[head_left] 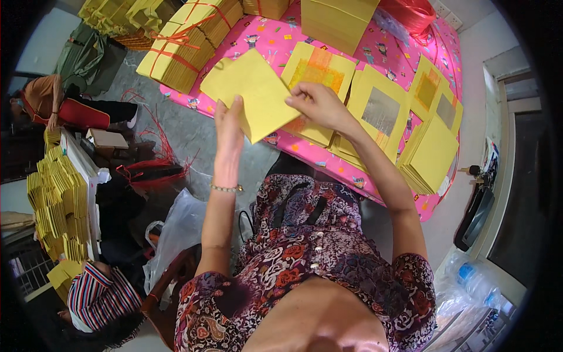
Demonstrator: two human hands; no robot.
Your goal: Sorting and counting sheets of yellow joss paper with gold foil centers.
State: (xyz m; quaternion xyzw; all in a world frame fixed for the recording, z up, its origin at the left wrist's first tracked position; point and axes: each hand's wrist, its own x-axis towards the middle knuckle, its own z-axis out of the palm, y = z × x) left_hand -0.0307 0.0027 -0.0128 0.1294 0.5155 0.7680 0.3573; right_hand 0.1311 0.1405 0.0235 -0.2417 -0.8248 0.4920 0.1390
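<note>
Above the near edge of a pink table I hold up a thin sheaf of yellow joss paper (pixel 255 88), turned cornerwise. My left hand (pixel 229 129) grips its lower left edge, thumb in front and fingers behind. At its right corner, my right hand (pixel 319 105) pinches the paper between thumb and fingers. Beneath and beside the right hand lies a stack with an orange-printed square (pixel 319 73). To its right is a stack with a silver foil square (pixel 381 108). A plain yellow stack (pixel 431 155) sits at the table's right end.
The pink patterned tablecloth (pixel 252 42) carries bundles tied with red string (pixel 179 56) at the back left and a tall yellow block (pixel 337 23). Red string (pixel 158 155) litters the floor. Two other people (pixel 44 100) work at the left, near folded yellow paper (pixel 61 199).
</note>
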